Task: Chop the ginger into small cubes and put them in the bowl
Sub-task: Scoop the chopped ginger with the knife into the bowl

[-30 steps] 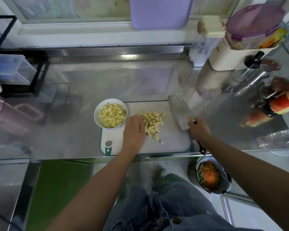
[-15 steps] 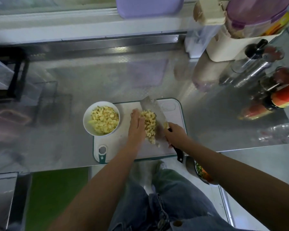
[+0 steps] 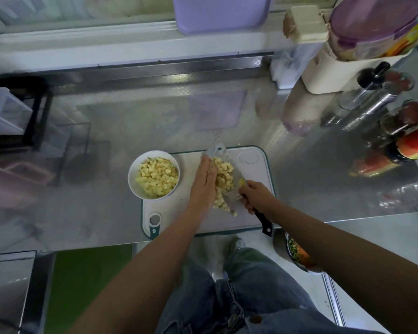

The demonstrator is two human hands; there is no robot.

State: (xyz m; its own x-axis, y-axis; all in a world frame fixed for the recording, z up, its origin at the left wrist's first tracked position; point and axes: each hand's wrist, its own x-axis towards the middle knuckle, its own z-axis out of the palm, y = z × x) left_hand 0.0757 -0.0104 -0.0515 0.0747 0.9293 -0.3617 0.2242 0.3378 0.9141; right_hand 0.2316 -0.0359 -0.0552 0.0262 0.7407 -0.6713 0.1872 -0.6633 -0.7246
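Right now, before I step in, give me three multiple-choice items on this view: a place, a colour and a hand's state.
1. Where is the white bowl?
A) on the window ledge
B) at the left edge of the cutting board
C) on the counter, right of the board

2. What colour is the handle of the knife?
A) red
B) white
C) black

3. How is the left hand?
A) flat, fingers straight against the ginger cubes
B) curled round the handle
C) lifting the bowl

Answers: 1 B, the bowl overlaps the board's left edge. 2 C, a black handle sticks out below the right hand. 3 A, its straight fingers lie along the pile.
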